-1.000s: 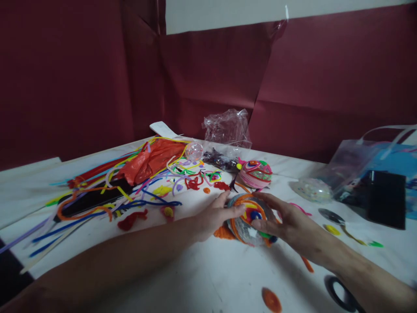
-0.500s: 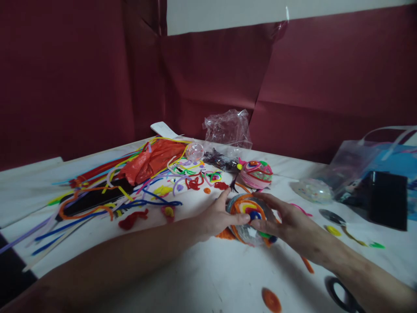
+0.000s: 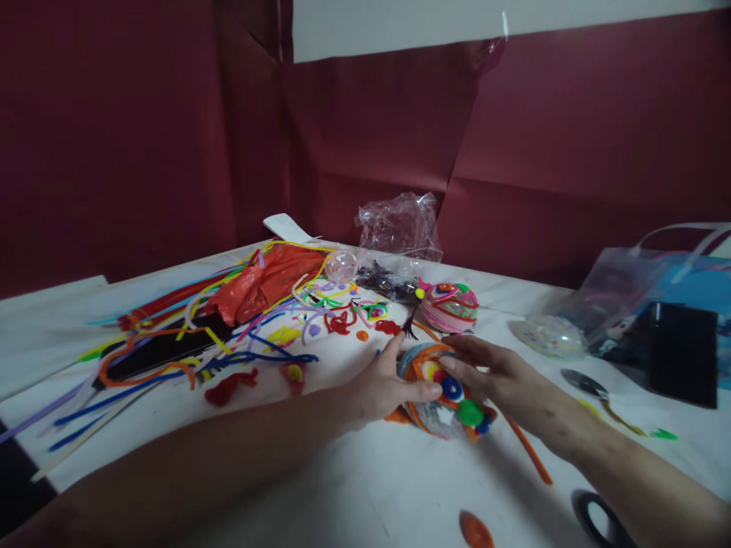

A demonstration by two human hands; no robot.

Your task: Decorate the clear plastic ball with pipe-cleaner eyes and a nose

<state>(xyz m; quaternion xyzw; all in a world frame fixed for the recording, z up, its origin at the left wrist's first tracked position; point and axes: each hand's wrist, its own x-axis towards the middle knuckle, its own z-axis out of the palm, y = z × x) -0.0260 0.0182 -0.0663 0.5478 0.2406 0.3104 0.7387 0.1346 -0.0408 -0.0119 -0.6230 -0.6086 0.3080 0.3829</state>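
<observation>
Between my hands is a clear ball decorated with coiled pipe cleaners and pompoms [image 3: 442, 417], in orange, grey, yellow, red, blue and green. My left hand [image 3: 394, 388] grips its left side, thumb on the front near the blue pompom. From the upper right, my right hand [image 3: 494, 369] curls over it, its fingers closed on the ball's edge and partly hidden. Just behind stands a second decorated ball [image 3: 449, 308], pink and red. An orange pipe cleaner [image 3: 531, 449] lies by my right wrist.
Many loose pipe cleaners [image 3: 268, 356] and a red plastic bag [image 3: 274, 278] cover the left. A clear plastic bag [image 3: 400, 228] stands at the back. On the right are a dark phone-like slab [image 3: 682, 354], a clear half-ball [image 3: 551, 335] and a black tape roll [image 3: 599, 517].
The decorated ball has turned between my hands, bringing its green pompom round to the front right. My right thumb has moved up from the ball's front toward its top.
</observation>
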